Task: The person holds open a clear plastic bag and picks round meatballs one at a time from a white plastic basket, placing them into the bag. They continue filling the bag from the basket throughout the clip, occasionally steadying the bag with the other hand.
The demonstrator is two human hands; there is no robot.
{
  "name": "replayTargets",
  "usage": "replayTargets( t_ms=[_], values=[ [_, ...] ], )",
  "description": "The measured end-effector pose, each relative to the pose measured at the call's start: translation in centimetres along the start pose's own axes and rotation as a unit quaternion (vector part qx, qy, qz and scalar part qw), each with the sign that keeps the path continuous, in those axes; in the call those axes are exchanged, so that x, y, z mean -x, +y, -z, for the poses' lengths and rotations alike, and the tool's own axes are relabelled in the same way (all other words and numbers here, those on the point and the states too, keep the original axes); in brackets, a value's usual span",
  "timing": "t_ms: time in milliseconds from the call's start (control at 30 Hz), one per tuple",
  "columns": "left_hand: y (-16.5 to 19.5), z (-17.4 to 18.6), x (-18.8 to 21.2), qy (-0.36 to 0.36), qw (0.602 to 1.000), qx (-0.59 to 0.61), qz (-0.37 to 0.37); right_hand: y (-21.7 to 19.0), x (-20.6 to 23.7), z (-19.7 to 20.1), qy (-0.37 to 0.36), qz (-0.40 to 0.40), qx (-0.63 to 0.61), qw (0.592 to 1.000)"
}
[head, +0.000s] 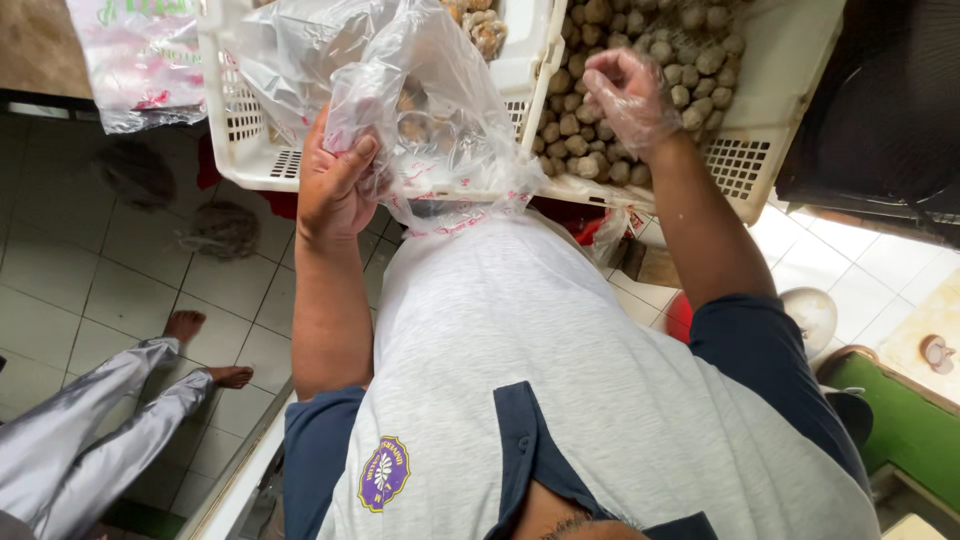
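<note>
My left hand (335, 185) grips the neck of a clear plastic bag (420, 110) with a few brown balls inside, holding it up against the front of a white slotted crate (245, 130). My right hand (630, 95), in a thin clear glove, rests with its fingers curled on a heap of small brown balls (690, 60) in a second white crate (770, 150). The curled fingers hide whether any balls are between them. My grey shirt fills the lower middle of the view.
Another person's bare feet (205, 350) and silvery trouser legs (80, 430) are on the tiled floor at lower left. A second plastic bag (140, 60) hangs at top left. Two grey fibrous clumps (220, 230) lie on the floor. A green ledge (900, 420) is at right.
</note>
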State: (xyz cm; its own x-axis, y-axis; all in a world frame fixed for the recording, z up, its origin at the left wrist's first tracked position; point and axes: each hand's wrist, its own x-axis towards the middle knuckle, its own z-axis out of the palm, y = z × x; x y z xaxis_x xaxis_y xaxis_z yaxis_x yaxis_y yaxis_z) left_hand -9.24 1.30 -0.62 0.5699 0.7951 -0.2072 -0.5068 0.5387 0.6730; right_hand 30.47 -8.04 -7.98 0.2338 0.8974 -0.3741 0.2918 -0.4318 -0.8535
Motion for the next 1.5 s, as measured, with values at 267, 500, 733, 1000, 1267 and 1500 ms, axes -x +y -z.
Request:
replayTargets(
  t_ms=[267,500,733,1000,1267,1500],
  values=[
    [-0.1,0.0,-0.1,0.002,1.000,-0.009,0.019,1.1,-10.2,-1.1,0.075,0.142,0.379,0.911],
    [0.6,0.3,0.0,-0.029,0.999,-0.009,0.026,-7.8,-0.2,-0.4,-0.268,0.167,-0.432,0.845],
    [0.4,0.1,0.1,-0.025,0.999,-0.022,0.029,-12.8,3.0,-12.5,-0.165,0.281,0.115,0.939],
    [-0.1,0.3,-0.3,-0.012,0.999,-0.014,0.026,-4.5,-0.1,-2.9,0.018,0.211,0.120,0.970],
    [-0.1,-0.6,0.0,-0.014,0.999,-0.013,0.026,0.5,-8.0,6.9,0.120,0.049,0.397,0.908],
    [-1.0,-3.1,-0.6,0.032,0.998,-0.053,-0.004,-1.7,-14.3,6.1,0.040,-0.015,0.390,0.920]
  ],
)
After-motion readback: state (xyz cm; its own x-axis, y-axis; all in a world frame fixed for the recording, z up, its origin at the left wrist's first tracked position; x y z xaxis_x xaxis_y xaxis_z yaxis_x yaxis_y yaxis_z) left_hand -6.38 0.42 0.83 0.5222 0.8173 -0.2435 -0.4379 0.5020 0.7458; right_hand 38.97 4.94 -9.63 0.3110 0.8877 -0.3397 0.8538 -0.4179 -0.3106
